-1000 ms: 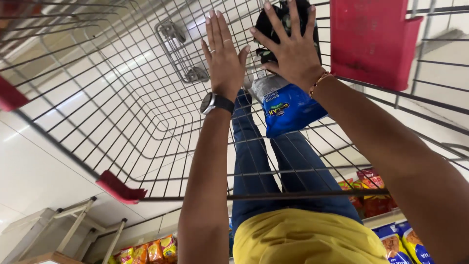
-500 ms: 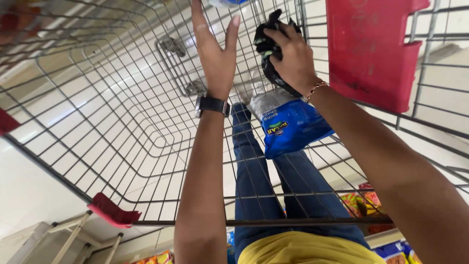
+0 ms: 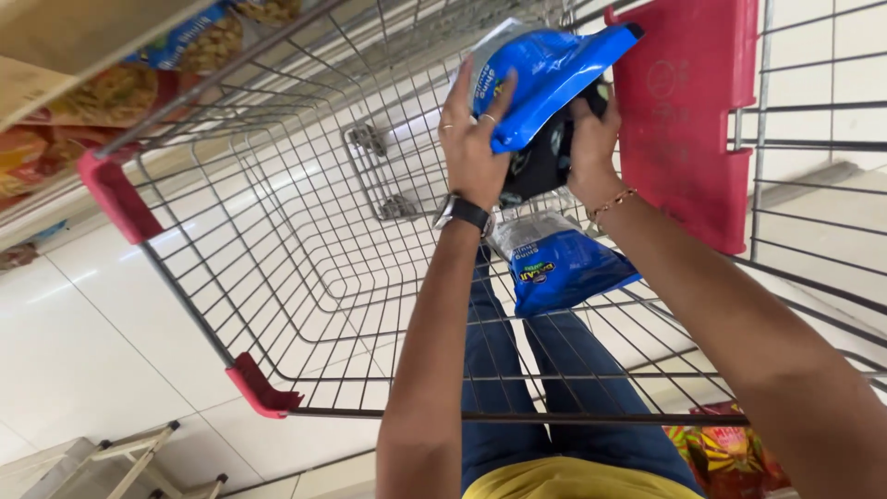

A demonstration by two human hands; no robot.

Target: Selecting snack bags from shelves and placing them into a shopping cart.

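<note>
The left hand point(image 3: 473, 148) grips the upper blue pouch point(image 3: 545, 69) from the left side; its fingers point(image 3: 487, 97) are curled onto the pouch face, with rings visible on two of them. A dark watch point(image 3: 465, 212) sits on the left wrist.

The right hand point(image 3: 591, 139) is closed on a black pouch point(image 3: 540, 166) held directly beneath the blue pouch. The fingers wrap the right edge of the black pouch. A thin bracelet point(image 3: 614, 201) circles the right wrist. The two pouches touch each other between the hands.

Both hands are inside a wire cart point(image 3: 305, 277), at its far right section, just left of the red flap point(image 3: 693, 120). A second blue pouch point(image 3: 564, 268) lies on the cart floor below the hands, apart from them.

Red corner bumpers point(image 3: 115, 194) mark the left rim of the cart. Through the wire floor, blue jeans point(image 3: 517, 388) and a yellow shirt point(image 3: 573, 480) show. Snack packets point(image 3: 730, 453) lie at lower right. A shelf point(image 3: 83, 55) with packets fills the upper left. A step stool point(image 3: 129, 462) stands at lower left on the white tiled floor point(image 3: 92, 351).
</note>
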